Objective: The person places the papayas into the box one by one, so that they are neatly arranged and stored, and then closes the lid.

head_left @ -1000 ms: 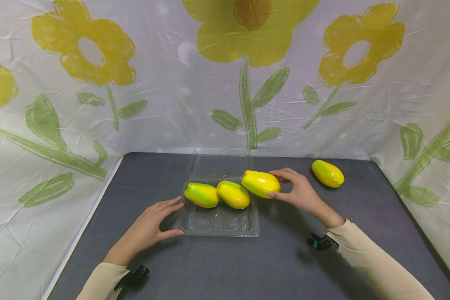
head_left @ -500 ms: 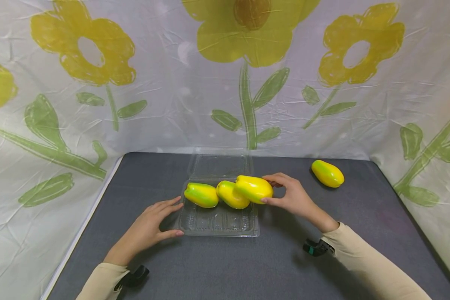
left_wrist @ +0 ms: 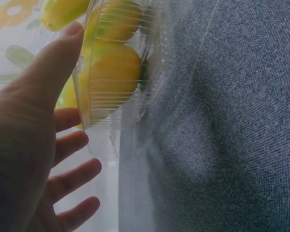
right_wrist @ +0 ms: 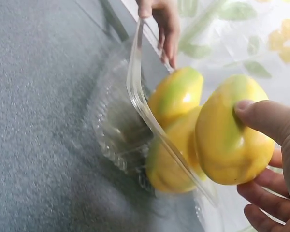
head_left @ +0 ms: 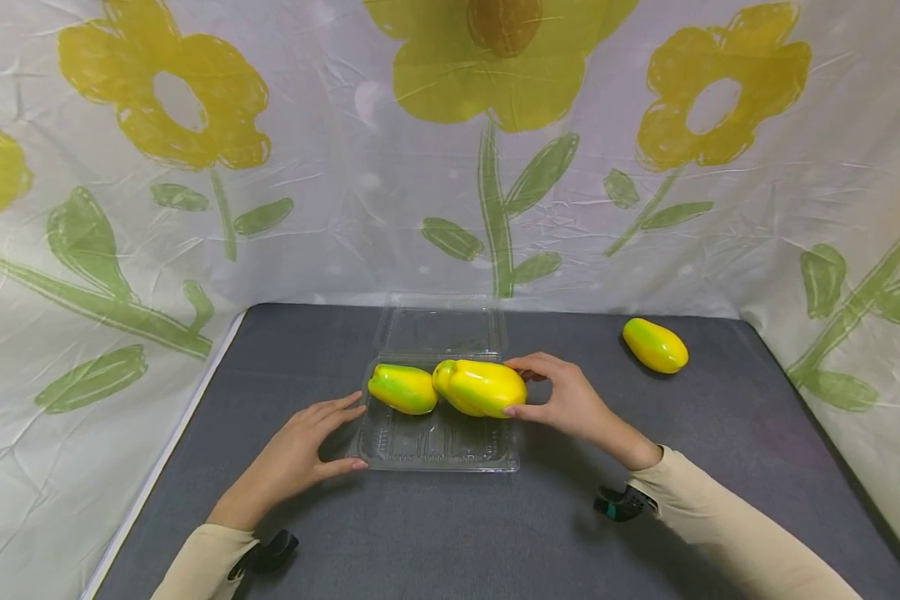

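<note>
My right hand [head_left: 581, 410] pinches a glossy yellow-green papaya [head_left: 489, 387] between thumb and fingertips, above the right side of a clear plastic clamshell box [head_left: 435, 454]. In the right wrist view, the thumb lies across the held papaya [right_wrist: 232, 140], which is above the box rim. Inside the box lie two papayas: the left one [head_left: 402, 389] in plain sight, the middle one [head_left: 442, 379] largely hidden behind the held fruit. At the box's left edge rests my left hand [head_left: 288, 458], fingers extended and spread, thumb touching the rim in the left wrist view.
Another papaya [head_left: 656, 346] lies at the back right of the dark grey tabletop [head_left: 450, 533]. The box's clear lid [head_left: 442, 331] is folded back flat toward the flower-printed curtain [head_left: 330, 208] behind the table.
My right hand has carried the papaya leftward and down, from the box's right edge to over the middle papaya, now covering most of it. My left hand has stayed still.
</note>
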### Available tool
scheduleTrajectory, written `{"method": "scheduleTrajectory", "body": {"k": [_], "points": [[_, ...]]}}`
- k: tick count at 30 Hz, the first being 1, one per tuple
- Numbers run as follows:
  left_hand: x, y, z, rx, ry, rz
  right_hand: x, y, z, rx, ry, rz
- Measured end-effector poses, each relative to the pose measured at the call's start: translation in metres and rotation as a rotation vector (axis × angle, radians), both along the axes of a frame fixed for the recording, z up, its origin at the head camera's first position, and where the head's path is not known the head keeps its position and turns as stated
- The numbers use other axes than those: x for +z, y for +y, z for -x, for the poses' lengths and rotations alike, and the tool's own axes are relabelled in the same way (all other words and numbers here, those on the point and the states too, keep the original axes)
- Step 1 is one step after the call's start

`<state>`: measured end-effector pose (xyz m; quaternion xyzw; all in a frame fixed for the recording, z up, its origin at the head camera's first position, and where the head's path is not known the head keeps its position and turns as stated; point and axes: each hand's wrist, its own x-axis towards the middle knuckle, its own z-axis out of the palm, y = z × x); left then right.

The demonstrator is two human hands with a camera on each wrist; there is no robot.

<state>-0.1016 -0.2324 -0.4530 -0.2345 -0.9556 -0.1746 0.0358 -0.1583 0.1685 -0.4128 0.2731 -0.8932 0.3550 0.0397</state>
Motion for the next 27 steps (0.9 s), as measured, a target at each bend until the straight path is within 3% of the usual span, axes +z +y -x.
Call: {"method": "scheduleTrajectory", "body": {"k": [27], "points": [[0.0,0.0,0.0,-0.007,0.006,-0.008,-0.003,-0.033,-0.014,0.077,-0.019,0.027]]}}
